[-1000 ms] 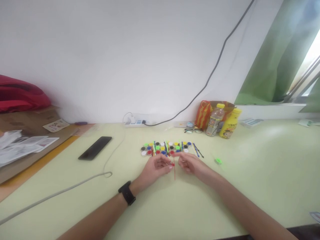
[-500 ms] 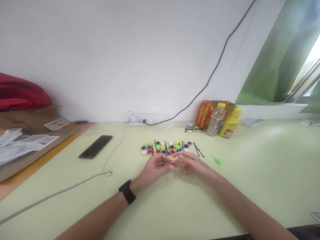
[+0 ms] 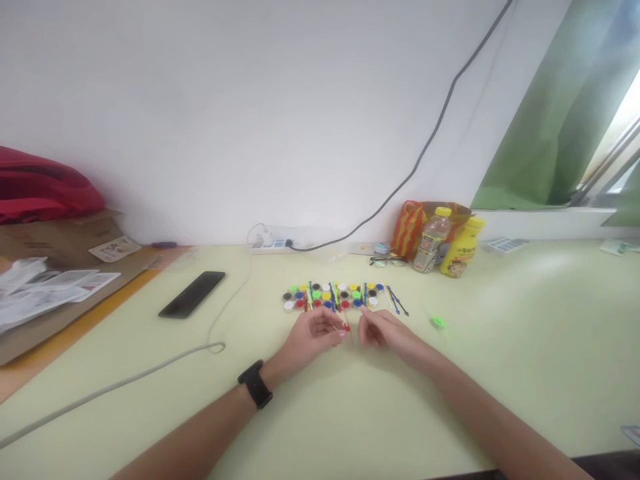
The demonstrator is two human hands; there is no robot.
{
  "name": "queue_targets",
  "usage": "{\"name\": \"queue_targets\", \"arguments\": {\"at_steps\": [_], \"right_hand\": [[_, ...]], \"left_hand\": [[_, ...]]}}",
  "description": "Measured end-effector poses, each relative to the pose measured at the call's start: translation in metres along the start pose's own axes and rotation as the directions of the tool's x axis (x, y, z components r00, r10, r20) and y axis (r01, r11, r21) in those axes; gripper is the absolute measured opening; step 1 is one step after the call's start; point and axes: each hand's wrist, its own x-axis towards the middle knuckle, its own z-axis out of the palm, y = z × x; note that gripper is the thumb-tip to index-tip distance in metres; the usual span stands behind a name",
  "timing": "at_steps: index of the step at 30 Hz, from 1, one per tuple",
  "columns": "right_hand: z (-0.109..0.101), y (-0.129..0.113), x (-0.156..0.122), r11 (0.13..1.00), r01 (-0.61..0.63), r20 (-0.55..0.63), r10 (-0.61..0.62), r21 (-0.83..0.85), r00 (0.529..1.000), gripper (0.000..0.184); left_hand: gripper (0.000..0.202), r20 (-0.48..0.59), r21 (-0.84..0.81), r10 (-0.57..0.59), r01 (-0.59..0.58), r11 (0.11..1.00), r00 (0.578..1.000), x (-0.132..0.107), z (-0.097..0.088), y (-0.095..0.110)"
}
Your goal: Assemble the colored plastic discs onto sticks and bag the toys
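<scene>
My left hand (image 3: 320,331) is closed, with thumb and fingertips pinching a small red piece (image 3: 347,328) that has a thin red stick (image 3: 350,335) through or against it. The stick leans slightly and looks blurred. Just right of it is my right hand (image 3: 383,330), its fingers curled in and apart from the stick. No object shows in that hand. Beyond both hands lie rows of small round pieces (image 3: 316,295) with coloured tops, and among them several thin coloured sticks (image 3: 334,293). Farther right lies a lone green-topped round piece (image 3: 438,323).
A black phone (image 3: 193,295) and a grey cable (image 3: 125,382) lie to the left. Against the wall are a power strip (image 3: 270,247), glasses (image 3: 389,261), a clear bottle (image 3: 433,241), a yellow bottle (image 3: 463,249) and a striped bag (image 3: 407,230). Cardboard (image 3: 50,243) with papers stands far left.
My right hand has drawn back a little to the right from the red stick, and its fingers have curled in. The stick has gone from upright to leaning. My left hand keeps its place.
</scene>
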Motion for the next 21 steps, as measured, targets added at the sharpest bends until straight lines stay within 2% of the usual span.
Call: {"name": "queue_targets", "arguments": {"at_steps": [5, 11, 15, 19, 21], "right_hand": [[0.0013, 0.0014, -0.0001, 0.998, 0.028, 0.027, -0.030, 0.060, 0.999, 0.056], [0.0008, 0.0037, 0.0006, 0.997, 0.024, 0.042, -0.027, 0.068, 0.999, 0.054], [-0.0008, 0.0012, -0.0013, 0.989, 0.045, 0.022, -0.049, 0.144, 0.999, 0.049], [-0.0042, -0.0049, -0.0054, 0.950, 0.145, 0.056, -0.167, 0.278, 0.984, 0.064], [-0.0044, -0.0058, -0.0057, 0.947, 0.145, 0.058, -0.168, 0.287, 0.984, 0.062]], "left_hand": [[0.025, 0.005, -0.008, 0.005, -0.005, 1.000, 1.000, 0.0002, -0.0006, 0.0009], [0.028, -0.011, 0.001, -0.005, 0.005, 1.000, 1.000, 0.0004, -0.0003, 0.0015], [0.028, 0.004, -0.004, -0.007, 0.007, 1.000, 1.000, 0.0002, 0.0002, 0.0019], [0.028, -0.005, -0.013, -0.018, 0.018, 1.000, 1.000, 0.0000, 0.0000, 0.0010], [0.028, -0.016, -0.018, -0.019, 0.019, 1.000, 1.000, 0.0001, -0.0001, 0.0005]]}}
